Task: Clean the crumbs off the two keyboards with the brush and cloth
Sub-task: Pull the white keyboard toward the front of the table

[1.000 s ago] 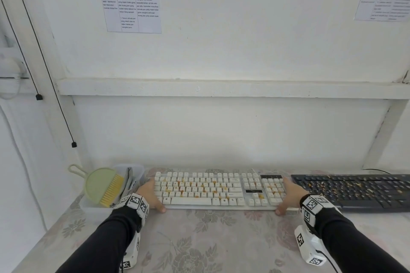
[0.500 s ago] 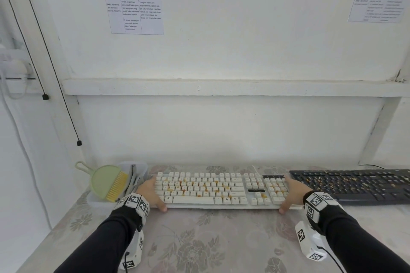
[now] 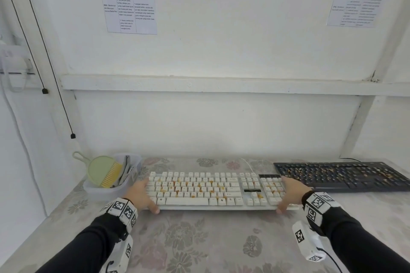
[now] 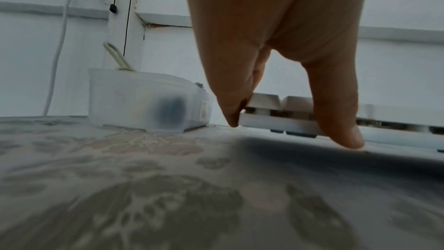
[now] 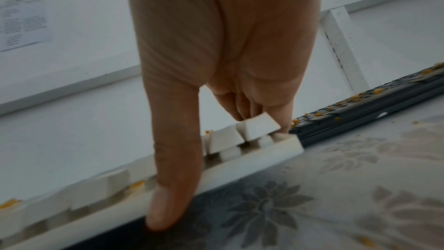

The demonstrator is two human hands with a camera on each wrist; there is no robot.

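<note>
A white keyboard (image 3: 199, 188) strewn with orange crumbs lies across the table's middle. My left hand (image 3: 142, 195) grips its left end and my right hand (image 3: 292, 193) grips its right end, thumbs (image 5: 173, 187) on the front edge and fingers along the sides. A dark gap shows under the white keyboard (image 5: 252, 161). A black keyboard (image 3: 341, 175), also crumb-covered, sits at the back right. A green brush (image 3: 104, 170) with yellow bristles and a folded cloth (image 3: 127, 169) stand in a clear tub (image 3: 106, 191) at the left.
The wall runs just behind the table with a white cable (image 3: 246, 163) trailing from the white keyboard. A floral tablecloth (image 3: 199, 239) covers the table. The clear tub (image 4: 134, 102) stands a short way left of my left hand.
With both hands holding its ends, the white keyboard has come toward me, away from the wall, so it now lies nearer than the black keyboard.
</note>
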